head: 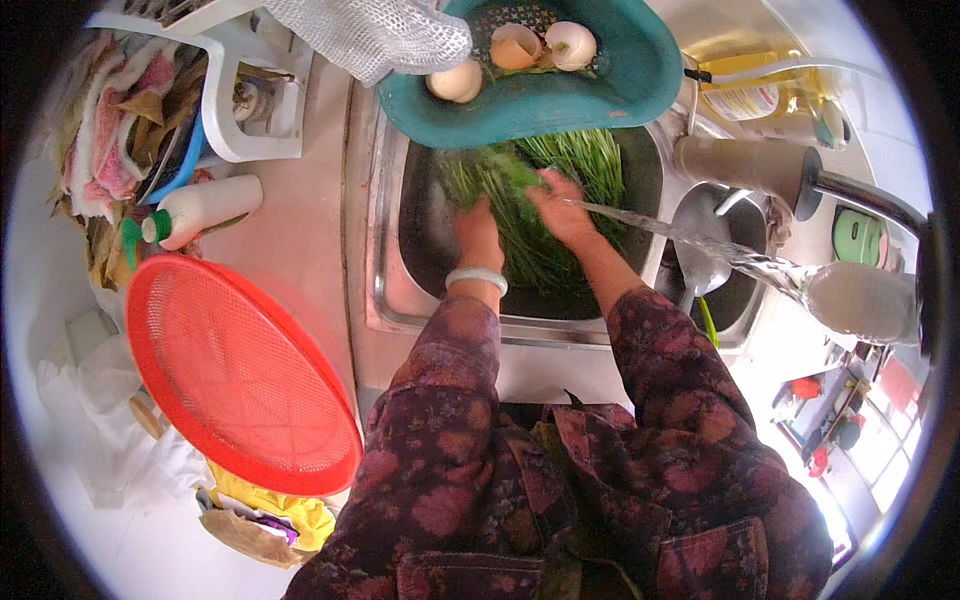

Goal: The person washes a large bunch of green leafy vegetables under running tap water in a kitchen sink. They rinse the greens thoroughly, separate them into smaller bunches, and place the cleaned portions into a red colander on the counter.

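Note:
Long, thin green vegetables (pixel 544 255) fill much of the steel sink basin (pixel 431 255) before me. My left hand (pixel 478 236), with a pale bangle at its wrist, grips part of the bunch on the left side. Opposite it, my right hand (pixel 561 214) has its fingers curled on the same greens. Motion blurs the leaves between both hands, and some fingertips are hidden among them. A stream of water (pixel 675 229) runs from the faucet (pixel 862 300) at the right and reaches my right hand.
A teal strainer (pixel 630 97) with broken eggshells (pixel 516 46) overhangs the sink's far edge. At the left a red mesh basket (pixel 240 375) leans near a white bottle (pixel 214 206). The smaller basin at the right holds a metal ladle (pixel 701 262). Yellow liquid fills a bottle (pixel 750 97) behind.

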`<state>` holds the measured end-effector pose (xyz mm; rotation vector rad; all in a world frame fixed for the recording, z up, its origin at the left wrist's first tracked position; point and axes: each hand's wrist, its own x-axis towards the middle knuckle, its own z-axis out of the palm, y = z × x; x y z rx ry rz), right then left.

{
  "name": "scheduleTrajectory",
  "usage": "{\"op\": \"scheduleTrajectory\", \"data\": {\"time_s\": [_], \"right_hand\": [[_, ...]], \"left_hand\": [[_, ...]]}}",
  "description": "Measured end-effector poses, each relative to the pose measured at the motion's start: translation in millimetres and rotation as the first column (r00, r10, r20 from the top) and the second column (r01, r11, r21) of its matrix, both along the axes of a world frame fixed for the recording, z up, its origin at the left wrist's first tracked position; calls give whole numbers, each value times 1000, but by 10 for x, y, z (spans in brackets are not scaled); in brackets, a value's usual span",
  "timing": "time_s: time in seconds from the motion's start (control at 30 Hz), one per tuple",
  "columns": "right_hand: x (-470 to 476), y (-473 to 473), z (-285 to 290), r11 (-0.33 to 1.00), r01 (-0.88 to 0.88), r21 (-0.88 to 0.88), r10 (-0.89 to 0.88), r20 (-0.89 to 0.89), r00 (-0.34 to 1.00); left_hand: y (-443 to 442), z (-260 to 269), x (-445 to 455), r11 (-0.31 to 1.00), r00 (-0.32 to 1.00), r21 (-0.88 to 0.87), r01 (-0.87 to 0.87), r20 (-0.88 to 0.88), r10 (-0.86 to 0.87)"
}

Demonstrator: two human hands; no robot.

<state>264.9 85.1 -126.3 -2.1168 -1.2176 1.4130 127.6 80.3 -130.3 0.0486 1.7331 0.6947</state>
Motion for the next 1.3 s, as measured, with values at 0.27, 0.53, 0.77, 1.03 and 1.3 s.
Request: {"op": "scheduleTrajectory", "data": {"time_s": [0.27,0.53,0.77,1.03,1.3], "right_hand": [[250,-45,-221,1000,9,-11,-7,212,977],[-154,81,327,832,-86,547,-12,173,985],[-204,657,-233,917,260,302,-190,-241,952],[-388,480,-495,928,-80,365,-29,286,958],[-749,-108,148,783,-142,606,94,110,989]], "left_hand": [[7,-120,-16,940,935,-41,338,-95,-341],[-195,-689,117,831,765,30,555,-410,-496],[104,-260,-123,977,992,197,79,-113,-58],[653,271,-13,995,991,101,-6,133,-8],[367,-225,-199,952,675,285,-113,725,-136]]}}
